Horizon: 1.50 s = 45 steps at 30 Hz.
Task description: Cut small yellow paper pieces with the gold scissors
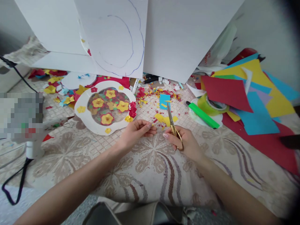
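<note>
Your right hand [185, 142] is clamped on a pair of scissors [172, 126], fingers through the gold loops, blades closed and pointing away from you. Just left of the scissors, your left hand [136, 132] has its fingertips pinched together on a tiny yellow scrap [152, 125], too small to make out clearly.

Everything lies on a beige patterned rug [152, 162] with brown swirls and a small tiled weave. Beyond the scissors the rug is littered with red, yellow and blue paper bits [161, 93]. Left of the scissors sits a white paper frame [87, 120] filled with red and yellow paper flowers. Right of the scissors lie a green marker [202, 115], a roll of tape [211, 105], and a spread of coloured paper sheets [253, 103]. Large white sheets [182, 37], one with a blue pen outline, lean against the wall beyond the scissors.
</note>
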Available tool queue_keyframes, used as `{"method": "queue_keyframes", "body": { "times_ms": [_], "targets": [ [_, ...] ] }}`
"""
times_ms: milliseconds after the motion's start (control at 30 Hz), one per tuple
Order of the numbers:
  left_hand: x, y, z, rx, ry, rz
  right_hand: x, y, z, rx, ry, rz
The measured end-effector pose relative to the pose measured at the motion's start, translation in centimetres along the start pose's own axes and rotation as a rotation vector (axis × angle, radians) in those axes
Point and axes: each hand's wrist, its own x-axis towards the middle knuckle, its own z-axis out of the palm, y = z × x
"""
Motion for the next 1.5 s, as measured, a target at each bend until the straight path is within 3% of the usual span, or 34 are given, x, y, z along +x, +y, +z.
{"method": "queue_keyframes", "body": {
  "times_ms": [233,500,1100,1500],
  "targets": [
    [-0.3,-0.4,0.5,0.105,-0.082,-0.049,0.5,-0.5,1.3,0.003,0.046,-0.171],
    [-0.4,-0.4,1.0,0.16,-0.106,-0.065,0.7,-0.2,1.7,-0.056,0.031,-0.239],
    [-0.4,-0.6,0.7,0.007,-0.148,-0.144,0.7,0.0,1.5,-0.114,0.041,-0.248],
    [-0.6,-0.5,1.0,0.235,-0.056,0.007,0.5,0.0,1.8,-0.085,0.026,-0.232]
  ]
}}
